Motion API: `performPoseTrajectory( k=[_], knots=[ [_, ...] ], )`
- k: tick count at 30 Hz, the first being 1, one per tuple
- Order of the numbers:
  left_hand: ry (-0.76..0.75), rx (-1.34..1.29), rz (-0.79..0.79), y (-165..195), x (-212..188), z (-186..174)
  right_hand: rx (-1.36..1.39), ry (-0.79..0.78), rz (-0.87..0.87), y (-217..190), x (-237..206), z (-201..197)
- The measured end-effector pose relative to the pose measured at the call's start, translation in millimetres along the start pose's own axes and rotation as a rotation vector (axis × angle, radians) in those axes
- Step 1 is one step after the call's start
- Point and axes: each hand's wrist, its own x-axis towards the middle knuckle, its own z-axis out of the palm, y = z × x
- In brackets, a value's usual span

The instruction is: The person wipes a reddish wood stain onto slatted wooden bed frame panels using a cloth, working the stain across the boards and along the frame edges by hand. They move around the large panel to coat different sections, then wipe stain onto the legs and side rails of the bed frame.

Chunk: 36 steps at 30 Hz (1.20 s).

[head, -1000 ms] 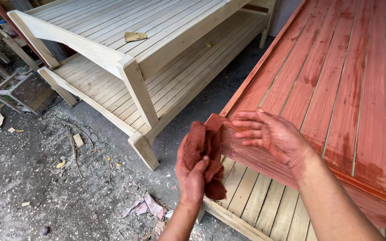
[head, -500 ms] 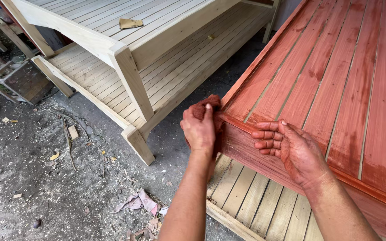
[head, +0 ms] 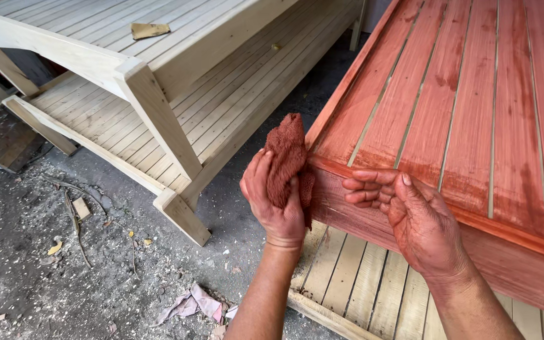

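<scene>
Two hands at the stained bench's corner. Far left of the left hand point(head: 275, 201): unpainted bench point(head: 152, 82), sandpaper scrap point(head: 149, 29) on top, crumpled rag point(head: 193, 305) on the floor below. Left hand closed around red-stained cloth point(head: 286, 154), bunched upright, pressed to corner of red bench point(head: 473, 126), long slats running away. Just right: right hand point(head: 413, 217), empty, fingers loosely curled, against the bench's front rail. Nothing between.
</scene>
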Motion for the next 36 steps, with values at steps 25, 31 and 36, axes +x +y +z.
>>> performPoseTrajectory(
  k=[25, 31, 36],
  knots=[
    [0.143, 0.131, 0.110, -72.2, -108.1, 26.8, -0.141, -0.281, -0.170, 85.8, -55.2, -37.5],
    [0.119, 0.161, 0.350, -60.0, -61.1, 20.1, -0.311, -0.317, -0.294, 83.9, -33.8, -29.3],
    [0.230, 0.230, 0.346, -69.1, -66.6, 30.2, -0.005, -0.248, -0.222, 110.4, -25.7, -17.7]
  ],
)
